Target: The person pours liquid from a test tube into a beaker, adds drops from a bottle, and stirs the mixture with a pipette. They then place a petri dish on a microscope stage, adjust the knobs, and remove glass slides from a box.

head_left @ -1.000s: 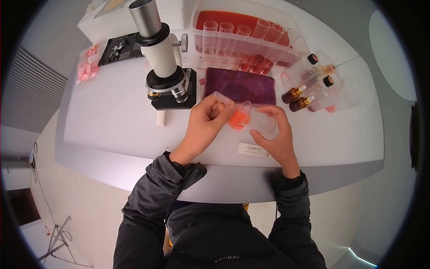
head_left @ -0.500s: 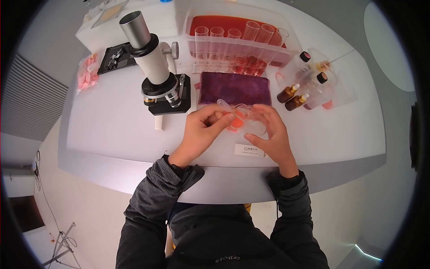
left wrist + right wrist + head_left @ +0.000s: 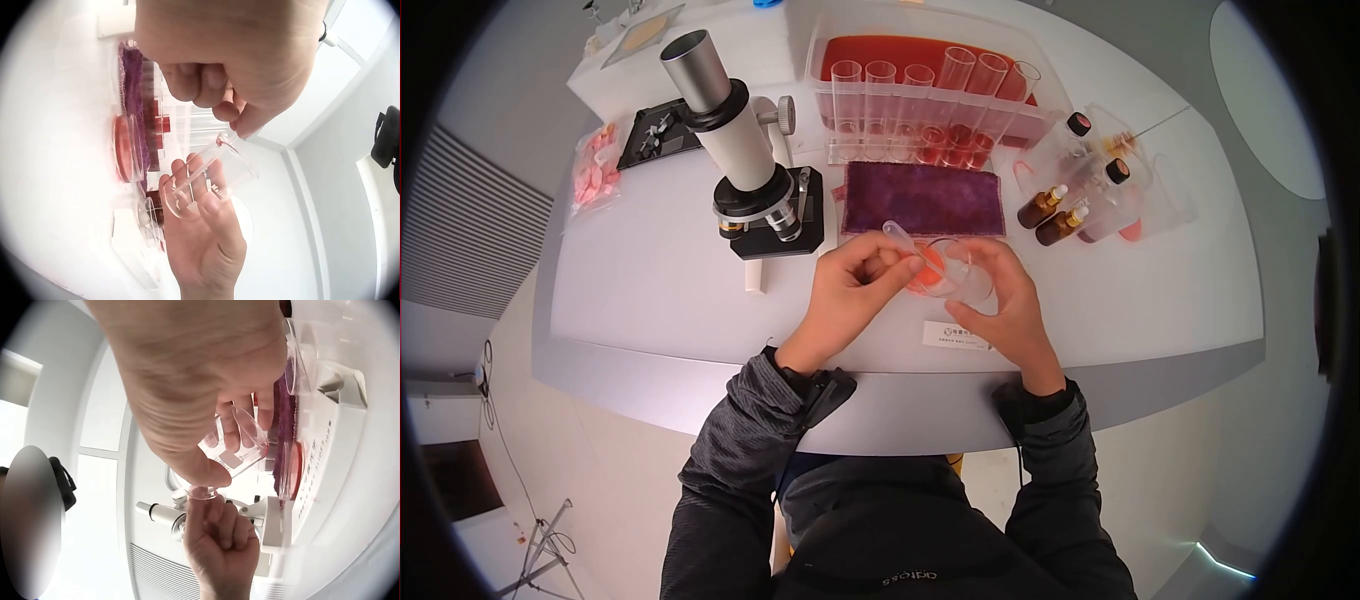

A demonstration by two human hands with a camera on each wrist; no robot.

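A soft clear plastic dropper (image 3: pixel 895 234) is pinched between the thumb and fingers of my left hand (image 3: pixel 847 287), its bulb above them. Held in the curled fingers and thumb of my right hand (image 3: pixel 1015 312) is a small clear beaker (image 3: pixel 206 177) with white printing. The beaker leans, mouth toward my left fingers, and the dropper's thin stem reaches into it. Red colour shows at one spot of the beaker (image 3: pixel 265 449). Beneath the hands, a petri dish (image 3: pixel 127 148) with an orange-red layer lies on the table, partly hidden in the head view.
A microscope (image 3: pixel 750 150) stands to the left. Behind the hands are a purple cloth-like slab (image 3: pixel 925 198), a rack of test tubes (image 3: pixel 880 105) and a tub (image 3: pixel 1055 85) with red contents. Brown dropper bottles (image 3: pixel 1060 226) are on the right, a small white box (image 3: pixel 952 336) in front.
The head view has shifted slightly. My two hands have drawn closer together, and the beaker now sits nearer the left fingers and the dropper. Both hands keep their holds.
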